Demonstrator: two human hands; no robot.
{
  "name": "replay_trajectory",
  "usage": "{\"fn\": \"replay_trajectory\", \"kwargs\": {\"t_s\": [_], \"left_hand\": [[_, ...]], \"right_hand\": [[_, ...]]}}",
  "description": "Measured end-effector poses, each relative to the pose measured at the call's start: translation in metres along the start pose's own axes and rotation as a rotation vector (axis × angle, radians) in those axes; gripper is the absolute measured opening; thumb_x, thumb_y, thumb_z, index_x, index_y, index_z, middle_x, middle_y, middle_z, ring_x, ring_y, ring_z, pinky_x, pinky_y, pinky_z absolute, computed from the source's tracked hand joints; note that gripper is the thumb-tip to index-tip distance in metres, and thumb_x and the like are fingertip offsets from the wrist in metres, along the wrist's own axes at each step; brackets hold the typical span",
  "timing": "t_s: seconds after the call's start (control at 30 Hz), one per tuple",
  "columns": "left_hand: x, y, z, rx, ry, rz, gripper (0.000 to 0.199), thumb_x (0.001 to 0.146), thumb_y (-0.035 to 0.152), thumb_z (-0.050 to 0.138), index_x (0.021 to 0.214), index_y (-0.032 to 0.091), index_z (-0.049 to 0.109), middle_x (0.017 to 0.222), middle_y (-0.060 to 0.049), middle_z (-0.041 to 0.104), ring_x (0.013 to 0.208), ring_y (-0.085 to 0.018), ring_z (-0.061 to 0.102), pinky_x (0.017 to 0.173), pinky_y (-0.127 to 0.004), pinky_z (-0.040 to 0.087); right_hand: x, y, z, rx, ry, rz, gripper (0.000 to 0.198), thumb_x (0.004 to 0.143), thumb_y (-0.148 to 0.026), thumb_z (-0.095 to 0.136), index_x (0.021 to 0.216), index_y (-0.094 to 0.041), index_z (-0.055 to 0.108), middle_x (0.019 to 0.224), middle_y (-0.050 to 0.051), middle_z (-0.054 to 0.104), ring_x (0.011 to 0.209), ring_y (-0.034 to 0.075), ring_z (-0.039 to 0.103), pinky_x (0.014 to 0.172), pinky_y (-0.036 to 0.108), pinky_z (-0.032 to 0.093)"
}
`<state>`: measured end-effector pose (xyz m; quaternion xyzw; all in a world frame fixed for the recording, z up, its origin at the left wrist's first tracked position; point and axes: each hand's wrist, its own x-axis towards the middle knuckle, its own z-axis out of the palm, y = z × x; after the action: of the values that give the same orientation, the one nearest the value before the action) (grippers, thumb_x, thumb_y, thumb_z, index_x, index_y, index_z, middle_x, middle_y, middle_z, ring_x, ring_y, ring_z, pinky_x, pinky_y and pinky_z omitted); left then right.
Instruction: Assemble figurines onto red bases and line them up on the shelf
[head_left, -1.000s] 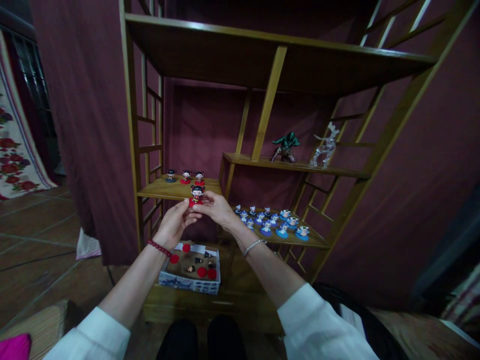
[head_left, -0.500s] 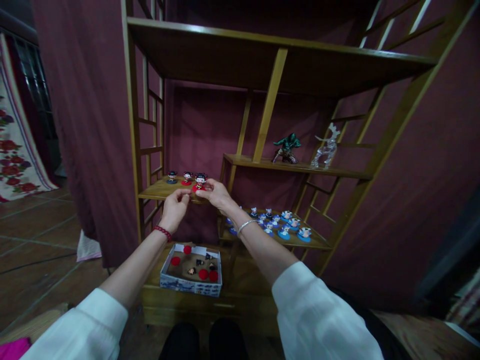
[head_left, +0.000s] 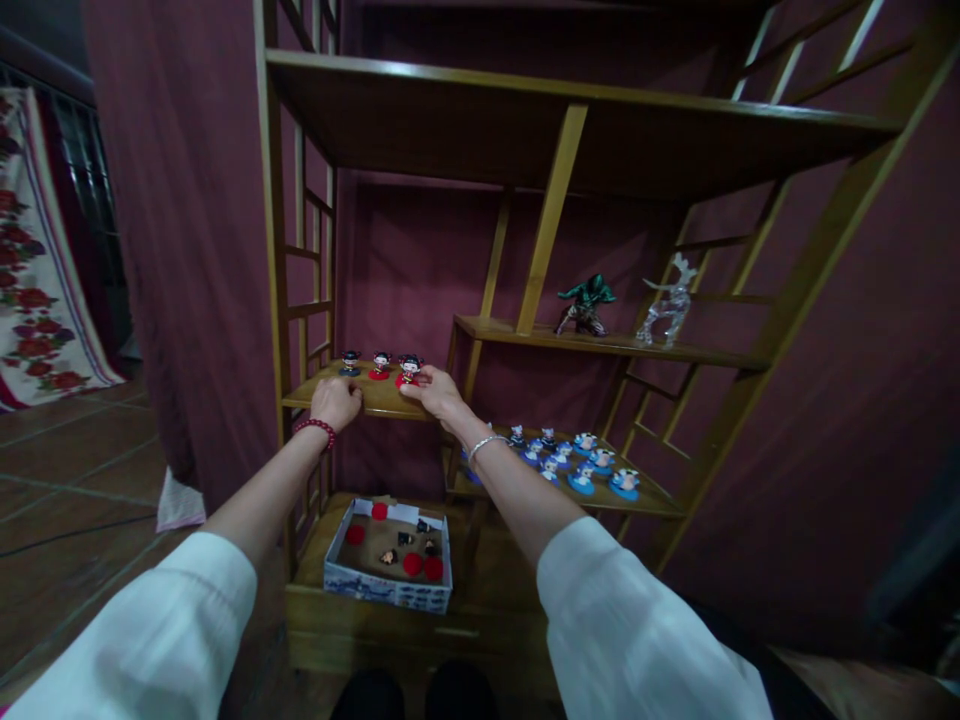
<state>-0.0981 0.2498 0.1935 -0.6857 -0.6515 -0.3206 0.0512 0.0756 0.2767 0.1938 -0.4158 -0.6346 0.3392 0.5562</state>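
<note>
Two figurines (head_left: 380, 366) stand on the shelf (head_left: 386, 400) just beyond my left hand (head_left: 336, 402), curled, its grip unclear. My right hand (head_left: 442, 392) grasps a third, red-based figurine (head_left: 410, 368) at its fingertips.

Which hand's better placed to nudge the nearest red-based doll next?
Probably the right hand: its thumb and fingers are at the red-based doll. The left hand is curled by the shelf edge, apart from that doll.

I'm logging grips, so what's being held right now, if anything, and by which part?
The right hand holds the rightmost black-haired figurine by its red base. Nothing shows in the left hand.
</note>
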Motion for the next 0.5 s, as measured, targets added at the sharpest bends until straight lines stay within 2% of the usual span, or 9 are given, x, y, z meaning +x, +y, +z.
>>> {"fn": "replay_trajectory", "kwargs": {"t_s": [0.17,0.33,0.5], "left_hand": [[0.021,-0.007,0.0,0.066,-0.027,-0.043,0.027,0.073,0.028,0.048,0.087,0.014,0.067,0.091,-0.015,0.066,0.092,-0.027,0.057,0.079,-0.033,0.039],[0.044,-0.018,0.003,0.068,-0.051,-0.116,0.036,0.069,0.031,0.055,0.096,0.009,0.064,0.095,-0.02,0.064,0.091,-0.03,0.058,0.074,-0.034,0.041],[0.065,-0.03,0.011,0.089,-0.074,-0.122,0.045,0.065,0.04,0.058,0.101,0.011,0.062,0.101,-0.018,0.063,0.096,-0.031,0.056,0.076,-0.035,0.042]], "right_hand": [[0.006,0.003,0.001,-0.019,-0.003,0.0,0.031,0.051,-0.016,0.073,0.078,-0.015,0.057,0.075,0.0,0.062,0.07,0.011,0.057,0.079,0.031,0.045],[0.01,0.007,0.002,-0.075,-0.013,-0.02,0.031,0.053,-0.016,0.071,0.081,-0.015,0.058,0.077,0.001,0.062,0.072,0.012,0.057,0.078,0.031,0.045],[0.01,0.009,0.004,-0.103,-0.049,-0.04,0.029,0.055,-0.018,0.07,0.082,-0.015,0.06,0.077,0.002,0.062,0.071,0.012,0.057,0.076,0.029,0.045]]}}
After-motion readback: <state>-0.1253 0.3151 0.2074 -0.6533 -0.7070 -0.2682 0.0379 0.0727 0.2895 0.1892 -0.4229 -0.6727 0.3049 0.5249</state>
